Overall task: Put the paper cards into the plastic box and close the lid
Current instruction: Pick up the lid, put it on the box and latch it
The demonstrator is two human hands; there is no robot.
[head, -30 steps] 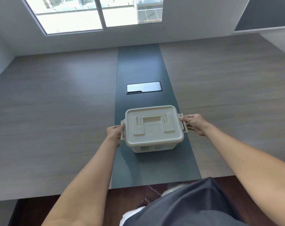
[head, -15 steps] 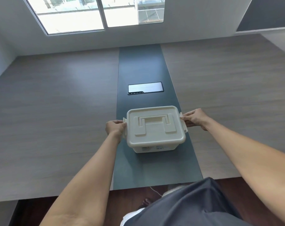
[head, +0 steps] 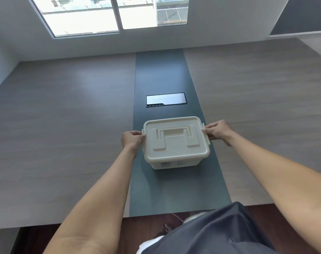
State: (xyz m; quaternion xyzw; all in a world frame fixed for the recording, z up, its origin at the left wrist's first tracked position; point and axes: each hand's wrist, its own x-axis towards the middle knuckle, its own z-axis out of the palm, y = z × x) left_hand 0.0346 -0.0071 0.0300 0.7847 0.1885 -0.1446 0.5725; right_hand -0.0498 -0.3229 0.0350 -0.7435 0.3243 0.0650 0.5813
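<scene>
A cream plastic box [head: 176, 143] sits on the dark strip [head: 161, 74] that runs down the middle of the big wooden surface [head: 64, 125]. Its lid [head: 175, 137] lies flat on top, with a flat handle folded down in the middle. The box is near the front edge of the surface, close to the person.

The left hand [head: 132, 139] is curled around the clip on the left side of the box. The right hand [head: 215, 130] is curled around the clip on the right side. Both hands touch the box and grip its side clips.

No paper cards can be seen; the shut lid hides the inside of the box.

Behind the box, a shiny black panel [head: 166, 99] is set into the dark strip, a little way off. Farther back is a white wall with a bright window [head: 112, 13]. Nothing stands between the hands and the box. Below the front edge, dark grey clothing [head: 220, 233] and a brown floor [head: 137, 228] show.
</scene>
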